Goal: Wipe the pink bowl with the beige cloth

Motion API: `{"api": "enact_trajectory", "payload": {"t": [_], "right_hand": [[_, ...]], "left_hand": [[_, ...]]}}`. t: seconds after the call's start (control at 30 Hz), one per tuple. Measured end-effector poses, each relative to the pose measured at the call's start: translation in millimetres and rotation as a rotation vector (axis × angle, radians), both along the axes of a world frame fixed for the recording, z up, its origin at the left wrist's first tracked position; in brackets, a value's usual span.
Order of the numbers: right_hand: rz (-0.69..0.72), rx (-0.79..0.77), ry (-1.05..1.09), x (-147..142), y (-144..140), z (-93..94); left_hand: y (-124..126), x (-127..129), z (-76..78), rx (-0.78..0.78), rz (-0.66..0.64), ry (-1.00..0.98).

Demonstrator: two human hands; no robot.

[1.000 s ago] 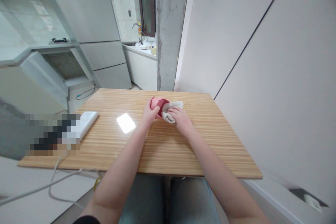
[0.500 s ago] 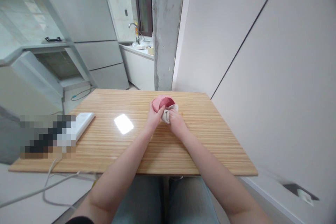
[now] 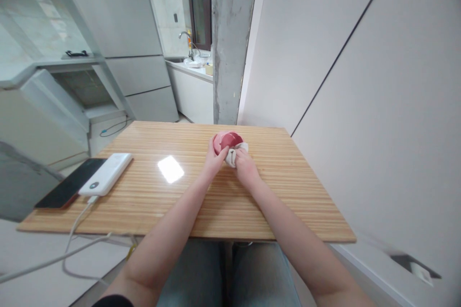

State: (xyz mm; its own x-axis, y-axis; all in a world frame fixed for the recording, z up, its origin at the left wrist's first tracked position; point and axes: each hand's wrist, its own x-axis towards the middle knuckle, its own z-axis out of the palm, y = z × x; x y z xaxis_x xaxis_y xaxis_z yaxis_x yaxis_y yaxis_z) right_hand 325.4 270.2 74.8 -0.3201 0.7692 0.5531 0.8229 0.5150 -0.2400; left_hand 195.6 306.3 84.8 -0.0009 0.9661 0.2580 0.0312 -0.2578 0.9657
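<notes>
While clamping fingers of left hand (image 3: 213, 160) on pink bowl (image 3: 219, 142) near tabletop's far edge (image 3: 173, 127), closes right hand (image 3: 247, 168) on pale cloth (image 3: 231, 158) touching it.

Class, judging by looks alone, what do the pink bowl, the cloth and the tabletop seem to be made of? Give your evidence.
Pink bowl: plastic or ceramic, hard to tell; it looks smooth and rigid, with a rounded wall.
Cloth: matte, soft fabric; it folds and bunches at the right hand.
Tabletop: wood or wood-look laminate, glossy; striped grain and a bright reflection.
</notes>
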Motion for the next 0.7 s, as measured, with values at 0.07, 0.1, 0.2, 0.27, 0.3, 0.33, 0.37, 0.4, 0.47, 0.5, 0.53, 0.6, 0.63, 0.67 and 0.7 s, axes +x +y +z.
{"api": "enact_trajectory", "payload": {"t": [0.07, 0.1, 0.2, 0.27, 0.3, 0.33, 0.37, 0.4, 0.47, 0.5, 0.53, 0.6, 0.63, 0.67, 0.7], "right_hand": [[0.077, -0.011, -0.030, 1, 1, 2.4], [0.094, -0.014, -0.053, 3, 2, 4.0], [0.059, -0.025, -0.111, 9, 3, 6.7], [0.017, -0.053, -0.116, 10, 3, 4.6], [0.003, -0.072, -0.107, 10, 3, 2.2], [-0.007, -0.088, -0.089, 10, 4, -0.9], [-0.009, -0.097, -0.064, 9, 4, -4.3], [-0.002, -0.096, -0.035, 8, 5, -7.8], [0.033, -0.078, 0.021, 6, 8, -13.3], [0.054, -0.070, 0.036, 6, 9, -14.6], [0.072, -0.069, 0.034, 5, 10, -14.8], [0.077, -0.077, -0.014, 5, 10, -11.5], [0.058, -0.080, -0.047, 6, 10, -8.7], [0.034, -0.080, -0.078, 6, 8, -5.6], [0.005, -0.075, -0.101, 6, 7, -2.7]], "left_hand": [[4, -11, 3.4, 0.055, 0.004, 0.085], [6, -16, 5.8, 0.083, -0.024, 0.128], [7, -27, 11.2, 0.135, -0.152, 0.213], [5, -24, 10.8, 0.113, -0.195, 0.193], [3, -21, 9.3, 0.086, -0.198, 0.154], [1, -16, 7.4, 0.060, -0.192, 0.107], [0, -12, 5.3, 0.042, -0.176, 0.066], [-2, -8, 3.4, 0.033, -0.150, 0.041], [-3, -4, 1.4, 0.043, -0.077, 0.063], [-3, -5, 1.6, 0.057, -0.045, 0.104], [-2, -7, 2.5, 0.072, -0.023, 0.149], [1, -13, 5.8, 0.091, -0.030, 0.212], [2, -17, 7.7, 0.090, -0.044, 0.222], [4, -21, 9.3, 0.081, -0.065, 0.224], [5, -24, 10.5, 0.066, -0.088, 0.221]]}}
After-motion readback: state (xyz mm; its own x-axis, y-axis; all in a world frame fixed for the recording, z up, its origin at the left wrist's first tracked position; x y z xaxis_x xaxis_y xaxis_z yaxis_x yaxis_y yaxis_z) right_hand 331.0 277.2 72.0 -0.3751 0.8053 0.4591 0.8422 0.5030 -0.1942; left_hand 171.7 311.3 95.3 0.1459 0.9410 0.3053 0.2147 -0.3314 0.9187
